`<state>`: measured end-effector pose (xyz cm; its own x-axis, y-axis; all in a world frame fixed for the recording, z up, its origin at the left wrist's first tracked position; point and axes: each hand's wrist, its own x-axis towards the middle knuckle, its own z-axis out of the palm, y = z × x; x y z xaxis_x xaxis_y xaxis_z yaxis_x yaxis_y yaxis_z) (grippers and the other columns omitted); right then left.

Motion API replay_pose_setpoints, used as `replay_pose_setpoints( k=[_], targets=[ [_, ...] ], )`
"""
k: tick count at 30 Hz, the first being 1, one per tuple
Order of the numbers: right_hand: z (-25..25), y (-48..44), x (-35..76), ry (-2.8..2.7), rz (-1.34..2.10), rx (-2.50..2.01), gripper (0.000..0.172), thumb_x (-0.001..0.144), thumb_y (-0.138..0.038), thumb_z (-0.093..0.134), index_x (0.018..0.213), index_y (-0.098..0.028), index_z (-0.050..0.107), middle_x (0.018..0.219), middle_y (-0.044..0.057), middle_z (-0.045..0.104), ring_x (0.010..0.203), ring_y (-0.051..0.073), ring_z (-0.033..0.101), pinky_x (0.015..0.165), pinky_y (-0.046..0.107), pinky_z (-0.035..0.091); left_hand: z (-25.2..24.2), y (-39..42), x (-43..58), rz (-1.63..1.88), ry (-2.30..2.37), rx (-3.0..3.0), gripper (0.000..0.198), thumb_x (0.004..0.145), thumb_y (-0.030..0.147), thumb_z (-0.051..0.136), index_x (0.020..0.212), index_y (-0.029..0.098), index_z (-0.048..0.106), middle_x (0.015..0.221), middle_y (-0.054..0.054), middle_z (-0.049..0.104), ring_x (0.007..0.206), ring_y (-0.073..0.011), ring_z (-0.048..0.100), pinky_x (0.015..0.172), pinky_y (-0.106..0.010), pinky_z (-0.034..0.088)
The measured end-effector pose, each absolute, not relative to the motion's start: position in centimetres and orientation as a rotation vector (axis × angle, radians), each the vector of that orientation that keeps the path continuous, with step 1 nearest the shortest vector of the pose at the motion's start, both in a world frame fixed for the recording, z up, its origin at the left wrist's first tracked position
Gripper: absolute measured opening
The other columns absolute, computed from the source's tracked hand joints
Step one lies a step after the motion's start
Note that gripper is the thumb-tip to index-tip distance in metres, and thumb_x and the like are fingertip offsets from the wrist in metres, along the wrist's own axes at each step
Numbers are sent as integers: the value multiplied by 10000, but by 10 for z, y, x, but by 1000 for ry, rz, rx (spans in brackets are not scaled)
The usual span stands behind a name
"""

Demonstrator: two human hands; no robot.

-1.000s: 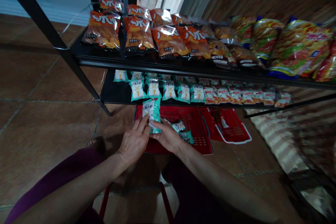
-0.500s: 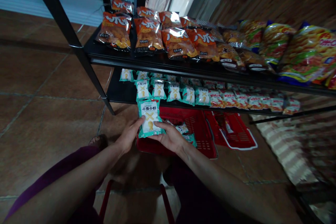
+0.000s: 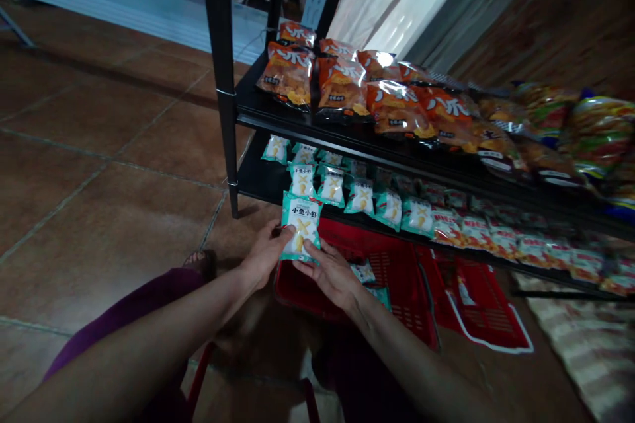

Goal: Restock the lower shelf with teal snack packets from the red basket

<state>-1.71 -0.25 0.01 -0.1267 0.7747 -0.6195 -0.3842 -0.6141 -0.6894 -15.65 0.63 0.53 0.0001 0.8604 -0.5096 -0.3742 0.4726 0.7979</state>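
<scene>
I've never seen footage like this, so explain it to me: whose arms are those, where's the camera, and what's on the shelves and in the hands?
The camera sits on a person's head, looking forward and down, so the two bare arms are that person's own. The left hand and right hand together hold one teal snack packet upright. Behind it stands a black shelf rack: orange chip bags on the upper shelf, a row of small teal packets on the lower one. A red basket lies on the tiled floor beneath the hands.
</scene>
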Motion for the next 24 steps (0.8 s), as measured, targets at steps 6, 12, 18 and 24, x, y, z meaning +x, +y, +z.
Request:
replay_pose_setpoints(
  k=[6, 12, 18, 24],
  targets=[
    [-5, 4, -30, -521, 1826, -1376, 371, 588, -290, 798, 931, -246, 661, 983, -7, 694, 828, 136, 637, 820, 342, 502, 6, 11, -169, 1009, 1256, 573, 365, 738, 261, 642, 1068, 126, 566, 995, -103, 666, 805, -167, 630, 727, -275, 493],
    [-19, 3, -42, -583, 1787, -1365, 323, 623, -320, 774, 916, -252, 656, 1078, -4, 669, 932, 137, 618, 867, 328, 481, 2, 21, -179, 1010, 1381, 670, 241, 734, 196, 607, 968, 136, 607, 935, -84, 667, 780, -164, 616, 699, -269, 488],
    [-27, 0, -52, -520, 1814, -1433, 342, 607, -309, 787, 906, -246, 633, 1021, -4, 674, 917, 137, 615, 884, 340, 487, -18, 22, -184, 971, 1403, 707, 255, 747, 204, 573, 993, 138, 588, 949, -104, 668, 792, -185, 626, 699, -290, 492],
    [-28, 7, -56, -646, 1813, -1490, 409, 597, -351, 780, 955, -233, 622, 1078, 22, 655, 960, 165, 604, 870, 351, 482, -26, 25, -192, 946, 1374, 670, 237, 754, 197, 568, 983, 143, 597, 955, -103, 675, 756, -171, 623, 683, -283, 492]
  ],
)
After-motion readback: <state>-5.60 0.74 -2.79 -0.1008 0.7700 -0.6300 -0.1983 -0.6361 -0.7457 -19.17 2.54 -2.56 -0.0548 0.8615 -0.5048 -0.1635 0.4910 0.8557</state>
